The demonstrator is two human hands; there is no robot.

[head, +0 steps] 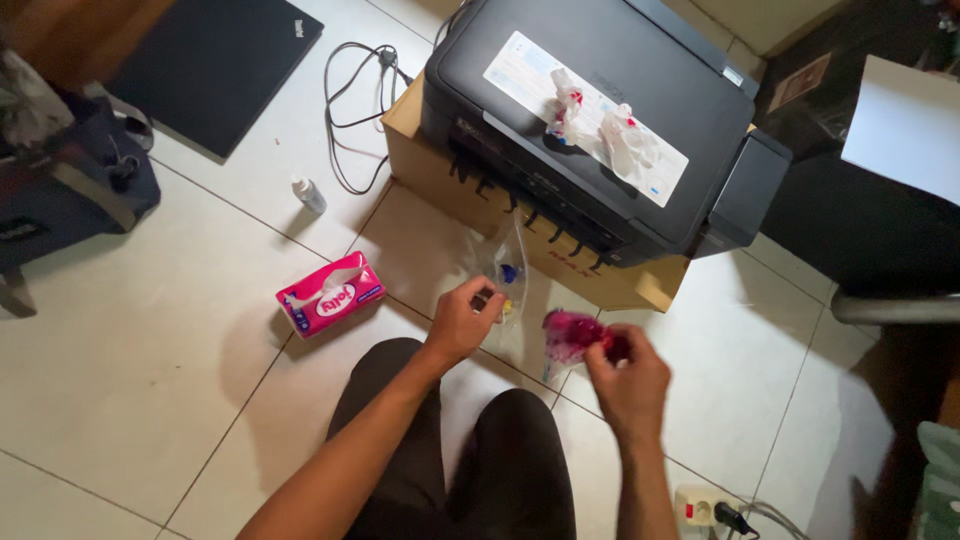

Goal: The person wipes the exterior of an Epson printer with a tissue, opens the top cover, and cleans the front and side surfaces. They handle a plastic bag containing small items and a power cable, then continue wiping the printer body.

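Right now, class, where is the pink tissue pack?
In the head view, the pink tissue pack lies on the tiled floor, left of the person's left hand and below the small white bottle.

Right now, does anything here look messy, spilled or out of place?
Yes. The right hand holds a tissue soaked magenta, and two crumpled tissues with red stains lie on the printer.

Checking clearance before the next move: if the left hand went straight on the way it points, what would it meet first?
Probably the clear plastic bag that the left hand already pinches; beyond it the cardboard box under the black printer. Depth is uncertain.
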